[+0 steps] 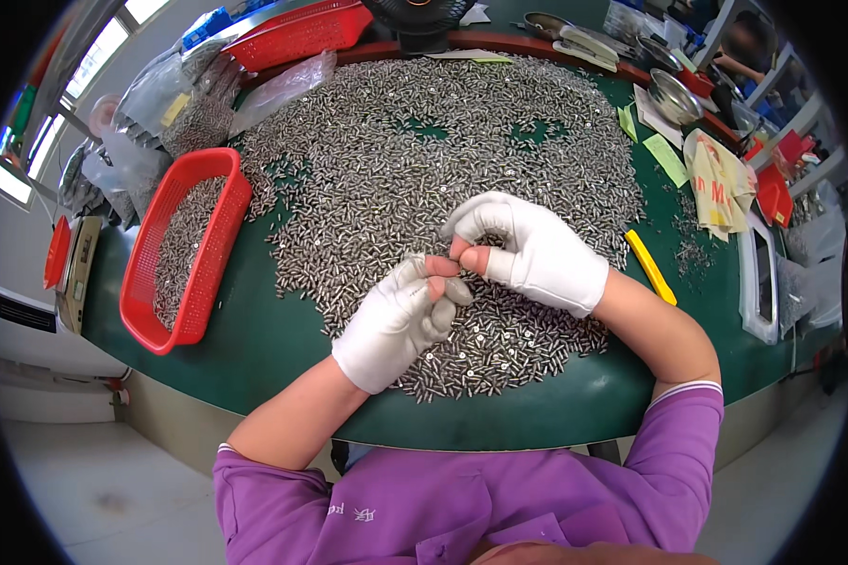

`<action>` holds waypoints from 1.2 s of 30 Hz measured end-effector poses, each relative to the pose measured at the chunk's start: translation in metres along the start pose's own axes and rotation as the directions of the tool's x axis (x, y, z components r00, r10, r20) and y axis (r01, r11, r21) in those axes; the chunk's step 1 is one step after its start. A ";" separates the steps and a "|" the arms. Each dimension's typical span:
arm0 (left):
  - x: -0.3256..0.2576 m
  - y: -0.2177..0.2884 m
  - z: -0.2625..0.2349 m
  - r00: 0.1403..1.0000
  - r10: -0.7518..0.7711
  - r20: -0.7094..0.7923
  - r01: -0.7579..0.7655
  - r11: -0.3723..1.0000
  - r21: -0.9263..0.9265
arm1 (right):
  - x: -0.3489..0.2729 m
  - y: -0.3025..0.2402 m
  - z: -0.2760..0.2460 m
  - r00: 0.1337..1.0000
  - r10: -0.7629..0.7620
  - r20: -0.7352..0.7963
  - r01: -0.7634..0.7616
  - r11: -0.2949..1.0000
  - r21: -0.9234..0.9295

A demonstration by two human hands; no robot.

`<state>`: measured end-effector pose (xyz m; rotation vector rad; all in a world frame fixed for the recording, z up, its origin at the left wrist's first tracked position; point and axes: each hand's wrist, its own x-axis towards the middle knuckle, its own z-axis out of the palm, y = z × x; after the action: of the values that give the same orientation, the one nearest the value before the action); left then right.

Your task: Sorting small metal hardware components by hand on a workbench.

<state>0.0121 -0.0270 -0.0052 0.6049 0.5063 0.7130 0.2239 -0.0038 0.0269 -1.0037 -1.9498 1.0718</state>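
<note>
L hand [398,323] & R hand [528,250], both in white gloves w/ bare fingertips, meet tip to tip over the green worktop [254,348]; together they pinch a small metal part [440,266], too small to tell its kind. Directly under and beyond both hands lies a wide spread of small metal pins [424,141]. Red basket [193,247] part-filled w/ same pins sits well left of L hand; yellow tool [650,266] just right of R wrist.

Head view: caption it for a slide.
Gloved left hand and right hand pinch a small screw over a screw pile on a green table.
</note>
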 end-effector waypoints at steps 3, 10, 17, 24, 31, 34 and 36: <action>0.001 0.002 0.008 0.998 -0.007 -0.066 0.013 0.995 0.096 | -0.001 0.002 0.006 0.994 -0.002 0.113 -0.015 0.988 0.150; 0.002 0.001 0.001 1.000 0.018 -0.011 -0.017 0.997 0.076 | 0.002 0.011 0.007 0.995 -0.100 -0.014 0.092 0.959 -0.266; 0.001 0.001 -0.001 1.000 -0.011 0.005 0.011 1.000 0.017 | -0.002 0.011 0.012 0.962 -0.246 0.122 0.264 0.708 -0.655; 0.001 0.003 0.002 0.999 0.024 -0.039 -0.022 0.999 0.048 | -0.002 0.012 0.015 0.963 -0.254 0.085 0.248 0.725 -0.643; 0.002 0.003 -0.004 0.996 0.039 -0.076 -0.038 0.999 0.009 | -0.001 0.004 0.001 0.964 -0.244 0.102 0.249 0.705 -0.664; 0.003 0.005 -0.002 0.995 0.047 -0.083 -0.052 0.997 -0.052 | -0.005 0.014 0.009 0.976 -0.166 0.141 0.218 0.733 -0.644; 0.004 0.005 -0.001 0.999 0.041 -0.035 -0.044 0.993 -0.106 | -0.003 0.015 0.011 0.975 -0.174 0.139 0.223 0.741 -0.634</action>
<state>0.0116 -0.0212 -0.0036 0.5062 0.4834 0.7865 0.2206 -0.0049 0.0083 -1.0697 -2.4942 0.2887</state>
